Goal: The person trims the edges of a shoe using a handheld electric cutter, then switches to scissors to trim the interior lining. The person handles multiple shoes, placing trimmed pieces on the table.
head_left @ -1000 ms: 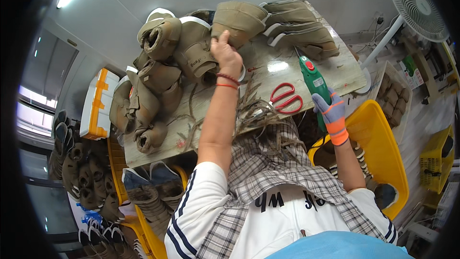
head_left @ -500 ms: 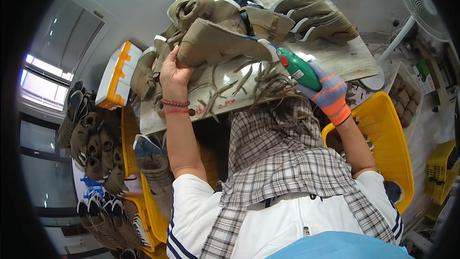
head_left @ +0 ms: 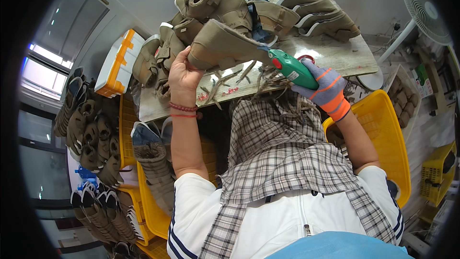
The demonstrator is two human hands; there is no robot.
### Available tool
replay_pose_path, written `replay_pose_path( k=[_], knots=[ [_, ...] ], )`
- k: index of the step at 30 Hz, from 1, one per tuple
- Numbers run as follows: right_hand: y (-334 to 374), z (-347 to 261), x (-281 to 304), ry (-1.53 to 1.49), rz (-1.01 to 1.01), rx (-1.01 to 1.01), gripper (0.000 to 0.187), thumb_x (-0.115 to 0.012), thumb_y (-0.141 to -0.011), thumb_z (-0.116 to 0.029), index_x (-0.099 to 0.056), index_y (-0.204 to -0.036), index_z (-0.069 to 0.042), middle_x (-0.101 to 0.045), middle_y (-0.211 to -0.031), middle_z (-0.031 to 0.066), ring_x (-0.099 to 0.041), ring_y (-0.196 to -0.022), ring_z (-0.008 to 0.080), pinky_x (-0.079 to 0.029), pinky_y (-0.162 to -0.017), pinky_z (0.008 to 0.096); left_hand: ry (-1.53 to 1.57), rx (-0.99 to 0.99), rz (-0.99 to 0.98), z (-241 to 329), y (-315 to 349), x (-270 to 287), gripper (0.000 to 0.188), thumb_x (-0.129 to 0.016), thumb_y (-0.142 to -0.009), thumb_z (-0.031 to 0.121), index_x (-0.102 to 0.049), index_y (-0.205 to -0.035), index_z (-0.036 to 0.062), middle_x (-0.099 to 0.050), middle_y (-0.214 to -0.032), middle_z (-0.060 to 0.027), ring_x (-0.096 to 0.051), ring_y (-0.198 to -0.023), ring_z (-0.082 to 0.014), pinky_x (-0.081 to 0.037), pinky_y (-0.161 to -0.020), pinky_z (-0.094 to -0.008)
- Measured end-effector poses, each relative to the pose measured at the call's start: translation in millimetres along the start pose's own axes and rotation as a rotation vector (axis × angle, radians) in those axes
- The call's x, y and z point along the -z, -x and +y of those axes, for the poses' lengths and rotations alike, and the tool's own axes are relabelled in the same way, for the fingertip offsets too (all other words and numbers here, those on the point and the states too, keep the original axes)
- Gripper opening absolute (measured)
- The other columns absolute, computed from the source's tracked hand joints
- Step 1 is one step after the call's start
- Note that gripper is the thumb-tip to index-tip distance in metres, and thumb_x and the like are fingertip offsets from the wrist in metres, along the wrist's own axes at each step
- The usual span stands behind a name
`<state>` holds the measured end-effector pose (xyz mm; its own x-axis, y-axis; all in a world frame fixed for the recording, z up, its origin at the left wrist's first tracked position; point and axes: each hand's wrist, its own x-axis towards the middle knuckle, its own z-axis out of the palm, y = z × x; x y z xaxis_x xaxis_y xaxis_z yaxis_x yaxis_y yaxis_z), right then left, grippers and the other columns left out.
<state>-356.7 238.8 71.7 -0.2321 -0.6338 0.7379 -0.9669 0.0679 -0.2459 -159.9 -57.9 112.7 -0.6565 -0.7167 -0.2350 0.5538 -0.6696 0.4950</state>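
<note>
A khaki boot upper (head_left: 225, 48) with a fuzzy lining is raised over the table's near part. My bare left hand (head_left: 184, 73) pinches it at its left end, thumb and fingers closed. In my gloved right hand (head_left: 326, 88) is a green hand-held electric cutter (head_left: 296, 69) with a red button, fingers wrapped round its body. The cutter's tip is at the right end of the boot upper; the exact contact is hard to make out. Thin brown offcut strips (head_left: 218, 88) lie on the table below, and more strips (head_left: 297, 110) rest on my checked apron (head_left: 287, 158).
Finished-looking khaki boot uppers (head_left: 230, 12) are heaped at the table's (head_left: 347, 60) back, with a stack (head_left: 328, 19) at the right. Yellow crates (head_left: 383, 129) stand on both sides of me. A white-and-orange box (head_left: 117, 64) is at the left, a fan (head_left: 424, 7) at far right.
The boot upper has shifted slightly right and its right end has turned, so its white edge no longer shows. The cutter has dropped slightly, staying against that end. Both hands keep their hold.
</note>
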Motion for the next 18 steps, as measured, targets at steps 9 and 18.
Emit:
replay_pose_path(
  k=[9,18],
  knots=[
    [-9.0,-8.4,0.6,-0.112,0.07,0.049,0.062,-0.083,-0.06,-0.034,-0.06,-0.111,-0.007,-0.064,-0.072,0.0108,-0.062,-0.06,0.0262,-0.049,-0.058,0.0324,0.059,0.054,-0.169,-22.8,26.7,-14.0,0.031,-0.049,-0.087,0.004,-0.049,-0.117,-0.004,-0.057,-0.118,-0.0166,-0.054,-0.112,-0.0286,-0.039,-0.101,-0.047],
    [-19.2,-22.0,2.8,-0.202,0.08,-0.082,0.061,-0.083,-0.059,-0.034,-0.062,-0.11,-0.008,-0.065,-0.074,0.0121,-0.062,-0.062,0.0236,-0.051,-0.058,0.0308,-0.027,-0.119,-0.451,-54.4,44.4,-15.6,0.034,-0.051,-0.085,0.0,-0.051,-0.118,-0.003,-0.055,-0.122,-0.0129,-0.051,-0.114,-0.0242,-0.038,-0.102,-0.0402]
  ],
)
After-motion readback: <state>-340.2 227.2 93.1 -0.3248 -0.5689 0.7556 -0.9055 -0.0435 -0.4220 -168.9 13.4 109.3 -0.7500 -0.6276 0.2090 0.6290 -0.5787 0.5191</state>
